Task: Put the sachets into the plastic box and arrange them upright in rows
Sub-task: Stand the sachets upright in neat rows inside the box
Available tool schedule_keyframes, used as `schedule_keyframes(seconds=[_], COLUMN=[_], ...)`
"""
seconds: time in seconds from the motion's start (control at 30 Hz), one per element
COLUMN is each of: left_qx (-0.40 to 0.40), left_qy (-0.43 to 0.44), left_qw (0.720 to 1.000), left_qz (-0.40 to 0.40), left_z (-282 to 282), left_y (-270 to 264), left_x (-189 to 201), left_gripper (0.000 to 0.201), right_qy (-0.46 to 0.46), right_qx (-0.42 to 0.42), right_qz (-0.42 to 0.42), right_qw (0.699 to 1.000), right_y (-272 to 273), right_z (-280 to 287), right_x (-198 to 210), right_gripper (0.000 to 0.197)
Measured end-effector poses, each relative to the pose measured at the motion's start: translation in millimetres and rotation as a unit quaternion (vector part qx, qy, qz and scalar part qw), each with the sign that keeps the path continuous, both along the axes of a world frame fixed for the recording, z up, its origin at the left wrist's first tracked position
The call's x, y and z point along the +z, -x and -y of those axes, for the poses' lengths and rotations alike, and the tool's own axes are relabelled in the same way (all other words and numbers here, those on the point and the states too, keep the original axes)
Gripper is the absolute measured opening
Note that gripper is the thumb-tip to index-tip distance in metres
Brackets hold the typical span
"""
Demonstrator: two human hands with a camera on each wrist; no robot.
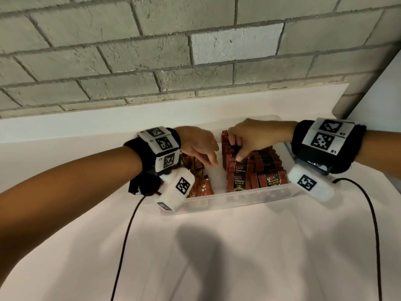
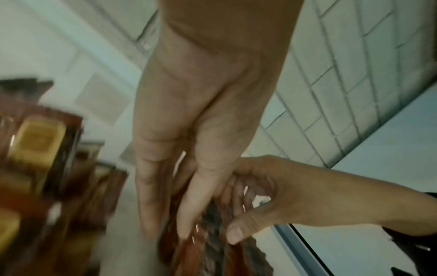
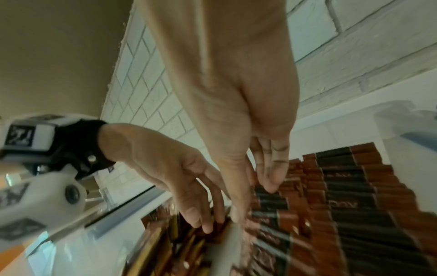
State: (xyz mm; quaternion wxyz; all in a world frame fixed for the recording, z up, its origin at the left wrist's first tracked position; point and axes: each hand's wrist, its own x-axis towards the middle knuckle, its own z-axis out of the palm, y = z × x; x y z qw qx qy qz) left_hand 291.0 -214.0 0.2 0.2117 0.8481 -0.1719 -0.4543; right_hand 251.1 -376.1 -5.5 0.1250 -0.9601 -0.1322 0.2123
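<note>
A clear plastic box stands on the white table. Its right part holds red-and-black sachets upright in rows. Loose red-and-gold sachets lie jumbled in its left part, and a bare strip of floor separates the two groups. My right hand is over the leftmost row and pinches a bunch of the sachets between thumb and curled fingers. My left hand reaches down into the gap, its straight fingers against that row's left side. In the right wrist view the rows run away under my right hand.
A grey brick wall rises directly behind the box, and a white wall closes the right side. Black cables hang from both wrists across the white table in front of the box.
</note>
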Motion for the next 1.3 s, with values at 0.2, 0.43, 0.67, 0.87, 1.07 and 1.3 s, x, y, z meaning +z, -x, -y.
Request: schedule_keyframes(seconds=[0.2, 0.43, 0.67, 0.87, 1.07, 1.3], left_qx=[-0.233, -0.319, -0.307, -0.302, -0.203, 0.076], left_qy=[-0.132, -0.197, -0.227, -0.148, -0.052, 0.24], left_qw=[0.954, 0.918, 0.908, 0.921, 0.952, 0.966], left_qz=[0.135, 0.129, 0.173, 0.195, 0.224, 0.064], left_z=[-48.0, -77.5, -79.3, -85.2, -103.5, -129.9], left_y=[-10.9, 1.7, 14.3, 7.5, -1.0, 9.4], left_x=[32.6, 7.0, -12.0, -2.6, 26.0, 45.9], left_gripper=[0.033, 0.068, 0.065, 0.052, 0.031, 0.034], right_qy=[-0.15, -0.097, -0.084, -0.107, -0.172, -0.311], right_qx=[-0.047, -0.024, -0.031, -0.013, -0.013, -0.115], right_qz=[-0.127, -0.268, -0.283, -0.278, -0.212, -0.122], right_qw=[0.979, 0.958, 0.955, 0.954, 0.962, 0.935], right_y=[-3.6, -7.7, -12.0, -9.5, -11.5, 1.1], right_z=[-35.8, -82.1, -95.1, -104.6, -101.8, -77.0], right_x=[10.4, -19.3, -22.1, -25.7, 0.6, 54.7], right_gripper=[0.018, 0.035, 0.014, 0.013, 0.009, 0.021])
